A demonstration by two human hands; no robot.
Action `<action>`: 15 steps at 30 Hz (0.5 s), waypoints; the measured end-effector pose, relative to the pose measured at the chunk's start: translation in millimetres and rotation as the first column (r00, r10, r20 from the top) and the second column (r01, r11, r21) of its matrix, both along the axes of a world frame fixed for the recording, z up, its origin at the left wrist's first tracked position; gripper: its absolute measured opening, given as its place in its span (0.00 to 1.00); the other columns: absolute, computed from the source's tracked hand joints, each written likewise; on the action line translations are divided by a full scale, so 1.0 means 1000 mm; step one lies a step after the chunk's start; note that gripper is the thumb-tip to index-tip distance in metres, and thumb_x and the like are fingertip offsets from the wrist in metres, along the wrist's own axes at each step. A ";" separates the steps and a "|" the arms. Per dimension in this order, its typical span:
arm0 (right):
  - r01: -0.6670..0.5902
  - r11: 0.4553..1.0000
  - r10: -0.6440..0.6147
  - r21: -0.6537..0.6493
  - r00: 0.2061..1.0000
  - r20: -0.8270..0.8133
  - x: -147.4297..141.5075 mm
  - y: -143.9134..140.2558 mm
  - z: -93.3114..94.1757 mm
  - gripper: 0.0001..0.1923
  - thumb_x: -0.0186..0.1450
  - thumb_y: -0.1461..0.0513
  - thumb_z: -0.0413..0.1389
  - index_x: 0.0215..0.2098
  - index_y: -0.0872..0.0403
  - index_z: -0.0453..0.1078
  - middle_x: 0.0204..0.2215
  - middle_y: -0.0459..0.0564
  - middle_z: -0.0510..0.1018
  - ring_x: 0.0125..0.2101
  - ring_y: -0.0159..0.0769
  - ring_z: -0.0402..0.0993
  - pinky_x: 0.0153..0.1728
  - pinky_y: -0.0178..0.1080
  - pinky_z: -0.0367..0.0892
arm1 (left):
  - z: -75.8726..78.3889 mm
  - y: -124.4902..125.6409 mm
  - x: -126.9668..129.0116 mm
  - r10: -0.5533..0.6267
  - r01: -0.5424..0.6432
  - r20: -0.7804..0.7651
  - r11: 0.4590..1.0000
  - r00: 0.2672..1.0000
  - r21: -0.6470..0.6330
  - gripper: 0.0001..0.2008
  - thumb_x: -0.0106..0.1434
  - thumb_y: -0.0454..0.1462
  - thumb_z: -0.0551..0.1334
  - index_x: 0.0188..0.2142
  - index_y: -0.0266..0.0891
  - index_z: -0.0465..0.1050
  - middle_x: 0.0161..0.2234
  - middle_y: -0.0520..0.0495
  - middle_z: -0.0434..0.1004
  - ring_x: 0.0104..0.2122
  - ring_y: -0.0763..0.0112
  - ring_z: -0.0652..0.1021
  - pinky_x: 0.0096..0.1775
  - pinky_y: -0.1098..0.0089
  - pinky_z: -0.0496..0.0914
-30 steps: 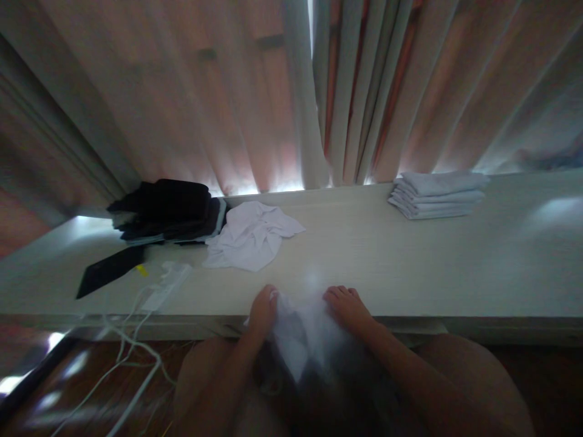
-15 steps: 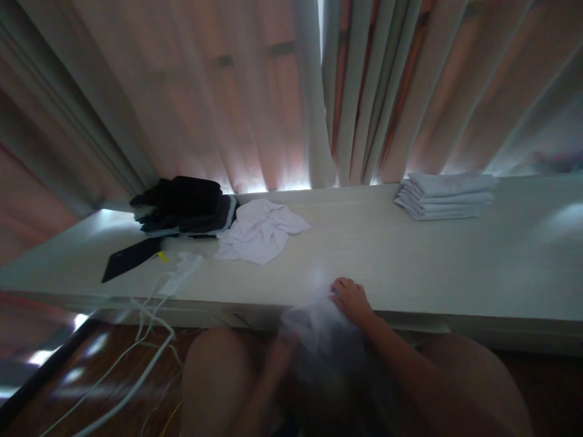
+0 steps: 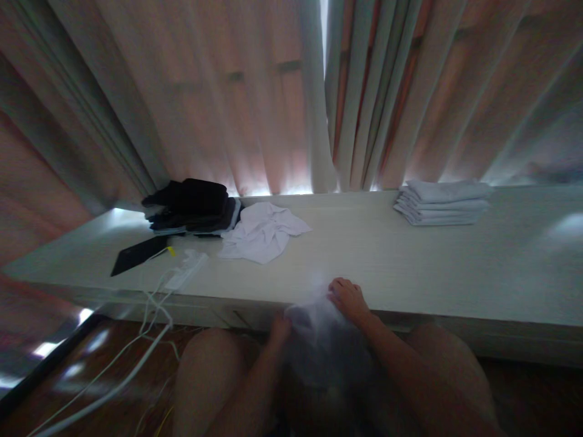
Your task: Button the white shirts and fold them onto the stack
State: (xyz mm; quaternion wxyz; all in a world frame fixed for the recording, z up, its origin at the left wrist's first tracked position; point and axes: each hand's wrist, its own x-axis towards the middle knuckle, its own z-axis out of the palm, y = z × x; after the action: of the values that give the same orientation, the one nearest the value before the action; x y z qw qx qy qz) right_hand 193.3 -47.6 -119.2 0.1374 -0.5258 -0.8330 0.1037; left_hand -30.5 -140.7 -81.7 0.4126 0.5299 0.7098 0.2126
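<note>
Both hands worked a white cloth (image 3: 319, 328) draped over the front edge of the table (image 3: 410, 261), mostly hanging into the lap. Left hand (image 3: 279, 328) sat just below the edge, pinching the cloth's left side; blur hid exactly how its fingers lay. Right hand (image 3: 348, 297) rested on the edge, fingers curled down onto the cloth's top. Judged best: keep the right hand pinning, pull the left side taut and square before any fold. Further back, near the left: crumpled white garment (image 3: 262, 233), charger cables (image 3: 182, 279), dark clothes pile (image 3: 191, 206). Folded white stack (image 3: 441, 203) at the back edge, right; curtains (image 3: 273, 91) behind.
</note>
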 end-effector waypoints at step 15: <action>0.063 0.980 -0.007 0.191 0.960 -0.279 -0.070 -0.085 0.058 0.30 0.66 0.52 0.54 0.63 0.54 0.58 0.60 0.62 0.68 0.60 0.51 0.62 0.60 0.57 0.51 | 0.052 -0.017 -0.026 -0.027 0.072 -0.454 0.994 0.891 0.082 0.16 0.71 0.38 0.46 0.48 0.38 0.70 0.44 0.38 0.79 0.46 0.58 0.78 0.47 0.64 0.66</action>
State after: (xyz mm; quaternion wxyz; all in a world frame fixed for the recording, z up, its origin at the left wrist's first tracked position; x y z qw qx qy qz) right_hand 122.9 -132.7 -61.1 0.3059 -0.5046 -0.8023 0.0901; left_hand -56.3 -157.3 -30.1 0.2155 0.6020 0.7613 0.1073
